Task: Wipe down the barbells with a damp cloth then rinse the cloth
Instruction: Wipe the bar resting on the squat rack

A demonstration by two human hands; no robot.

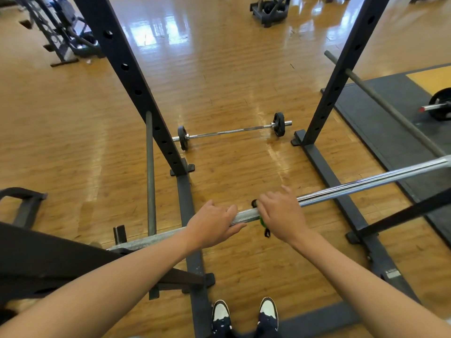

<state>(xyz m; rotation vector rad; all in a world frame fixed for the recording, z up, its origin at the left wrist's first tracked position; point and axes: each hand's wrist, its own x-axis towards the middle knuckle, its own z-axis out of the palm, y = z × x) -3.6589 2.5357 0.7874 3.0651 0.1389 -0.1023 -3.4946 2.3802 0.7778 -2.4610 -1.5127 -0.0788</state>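
Left hand (214, 225) is wrapped on the bar (366, 185), fingers over the top and thumb under, holding it steady. Right hand (283, 215) sits just beside it, curled down over the cloth (262, 222). Only a green fold and some black ends poke out below and behind my fingers, so most of the cloth is hidden under the palm.

The bar lies across the rack (131, 76) in front of me, at about waist level. It shines to my right and looks dull grey and rough under my left hand.

For a good wipe I reckon the cloth wants to go right round the bar, not just over the top. I'd squeeze firmly and run long strokes along it, twisting a little so the underside gets done. The rough grey part will likely snag and hold dirt, so I'd go slower there. The left hand should brace so the bar doesn't roll.

Under my shoes (220, 315) is a glossy wood floor (219, 76), bright with window glare. A small barbell (231, 131) lies on it between the uprights, not yet in reach. To the right there's a dark mat (380, 113), and more gym frames stand at the back.
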